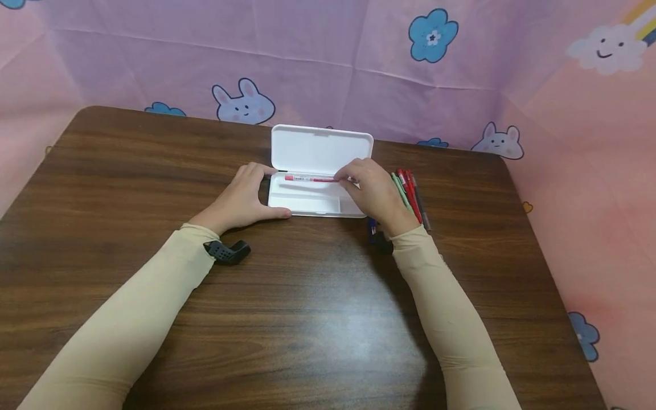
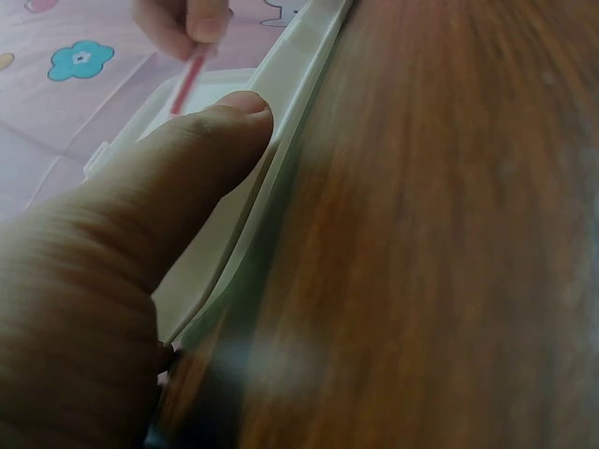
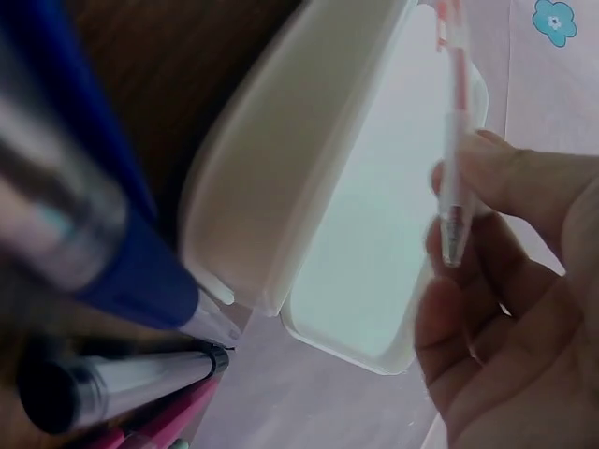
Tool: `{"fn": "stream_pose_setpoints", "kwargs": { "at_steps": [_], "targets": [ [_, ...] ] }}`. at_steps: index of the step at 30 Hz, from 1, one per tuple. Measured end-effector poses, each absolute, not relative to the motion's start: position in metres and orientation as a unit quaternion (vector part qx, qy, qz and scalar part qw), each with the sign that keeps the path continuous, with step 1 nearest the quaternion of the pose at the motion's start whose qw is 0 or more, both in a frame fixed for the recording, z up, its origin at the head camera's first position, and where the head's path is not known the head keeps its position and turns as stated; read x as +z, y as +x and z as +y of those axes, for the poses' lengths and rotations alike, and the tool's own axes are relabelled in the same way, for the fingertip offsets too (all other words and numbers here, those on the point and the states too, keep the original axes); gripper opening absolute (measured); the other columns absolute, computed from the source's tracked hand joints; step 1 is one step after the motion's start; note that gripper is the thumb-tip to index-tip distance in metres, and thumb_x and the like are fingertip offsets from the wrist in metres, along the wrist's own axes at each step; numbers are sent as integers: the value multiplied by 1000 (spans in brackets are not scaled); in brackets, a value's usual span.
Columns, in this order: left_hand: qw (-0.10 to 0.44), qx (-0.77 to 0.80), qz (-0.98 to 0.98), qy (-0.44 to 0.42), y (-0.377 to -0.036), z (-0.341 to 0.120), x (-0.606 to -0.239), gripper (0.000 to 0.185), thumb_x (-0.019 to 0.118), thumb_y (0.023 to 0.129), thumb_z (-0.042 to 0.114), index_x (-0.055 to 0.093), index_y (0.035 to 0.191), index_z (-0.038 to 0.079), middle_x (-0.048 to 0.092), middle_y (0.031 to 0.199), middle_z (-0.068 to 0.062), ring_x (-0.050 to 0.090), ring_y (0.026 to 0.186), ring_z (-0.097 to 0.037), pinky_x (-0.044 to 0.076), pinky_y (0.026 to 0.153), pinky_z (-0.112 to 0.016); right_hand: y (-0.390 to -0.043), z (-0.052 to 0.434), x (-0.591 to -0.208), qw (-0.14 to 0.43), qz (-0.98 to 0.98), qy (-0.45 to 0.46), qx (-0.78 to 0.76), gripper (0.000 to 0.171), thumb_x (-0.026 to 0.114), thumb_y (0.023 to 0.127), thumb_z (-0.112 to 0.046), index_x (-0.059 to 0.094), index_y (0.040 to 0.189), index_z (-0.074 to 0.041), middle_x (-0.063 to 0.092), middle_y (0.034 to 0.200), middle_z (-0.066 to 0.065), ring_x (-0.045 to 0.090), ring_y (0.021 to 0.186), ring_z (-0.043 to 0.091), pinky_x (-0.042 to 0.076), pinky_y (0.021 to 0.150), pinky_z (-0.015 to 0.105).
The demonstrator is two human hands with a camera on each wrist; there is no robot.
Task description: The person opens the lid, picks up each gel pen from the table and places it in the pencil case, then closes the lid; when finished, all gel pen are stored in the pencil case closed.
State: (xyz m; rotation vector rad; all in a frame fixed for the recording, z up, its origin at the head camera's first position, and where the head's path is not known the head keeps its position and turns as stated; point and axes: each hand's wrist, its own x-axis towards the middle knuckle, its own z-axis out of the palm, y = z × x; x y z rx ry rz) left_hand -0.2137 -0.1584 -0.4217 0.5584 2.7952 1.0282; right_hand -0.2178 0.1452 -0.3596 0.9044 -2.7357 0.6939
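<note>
One red pen [image 1: 310, 179], pinched by the right hand [image 1: 376, 191], runs along the case [image 1: 307, 203] the left hand [image 1: 241, 196] grips, tip seemingly rightward.

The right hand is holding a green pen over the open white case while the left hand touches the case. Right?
No: the pen in the right hand is clear and red, not green, as the head view shows. The rest stands.

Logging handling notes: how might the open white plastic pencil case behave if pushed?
The open white plastic pencil case looks stiff and probably light, given its thin walls; it would likely slide on the glossy brown wood-grain table.
</note>
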Motion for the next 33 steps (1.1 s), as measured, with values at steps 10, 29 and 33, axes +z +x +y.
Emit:
{"fn": "stream_pose_setpoints", "kwargs": {
  "at_steps": [10,29,33],
  "targets": [
    [56,336,922,183,-214,-159,-419,106,82,74,70,43,148,5,44,145,-13,36,135,-31,35,112,-55,-218,142,-358,15,-934,290,206,10,72,97,-8,80,103,-9,76,101,6,65,98,24,52,89,39],
    [60,339,922,179,-214,-158,-421,107,81,74,72,43,148,5,44,145,-14,36,134,-32,35,111,-56,-218,141,-359,-59,-953,239,176,16,67,100,-12,80,111,-14,76,110,4,67,99,19,54,88,38],
    [58,337,922,182,-215,-158,-422,107,81,74,71,43,148,4,44,145,-14,36,135,-32,35,111,-56,-218,143,-360,-72,-954,236,171,20,64,101,-11,80,113,-14,76,115,4,67,103,19,53,94,38]
  ]
}}
